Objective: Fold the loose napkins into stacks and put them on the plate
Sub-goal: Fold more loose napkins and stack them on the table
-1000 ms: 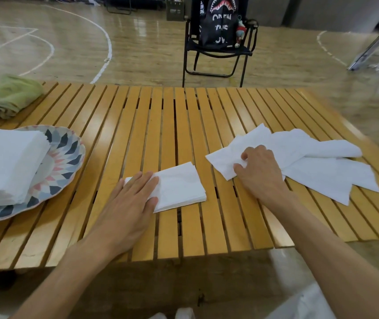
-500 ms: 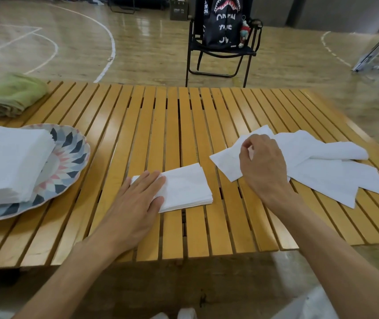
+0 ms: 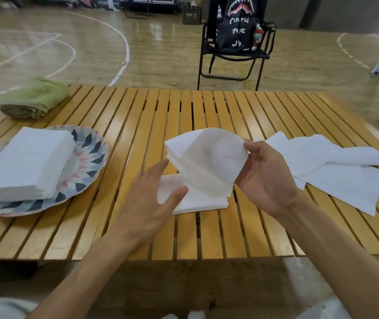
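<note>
A napkin (image 3: 209,157) is pinched at its right edge by the right hand (image 3: 265,178) and held above the folded pile (image 3: 193,196) on the table (image 3: 138,238). The left hand (image 3: 151,199) is held with fingers straight and apart, beside the pile. Loose napkins (image 3: 335,173) lie at the right. A stack (image 3: 23,162) is on the plate (image 3: 87,157).

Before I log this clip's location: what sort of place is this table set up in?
Most likely an indoor sports hall, probably a basketball court. The glossy wooden floor carries curved white court lines, and the slatted folding table and black camping chair look brought in, not fixed furniture.
</note>
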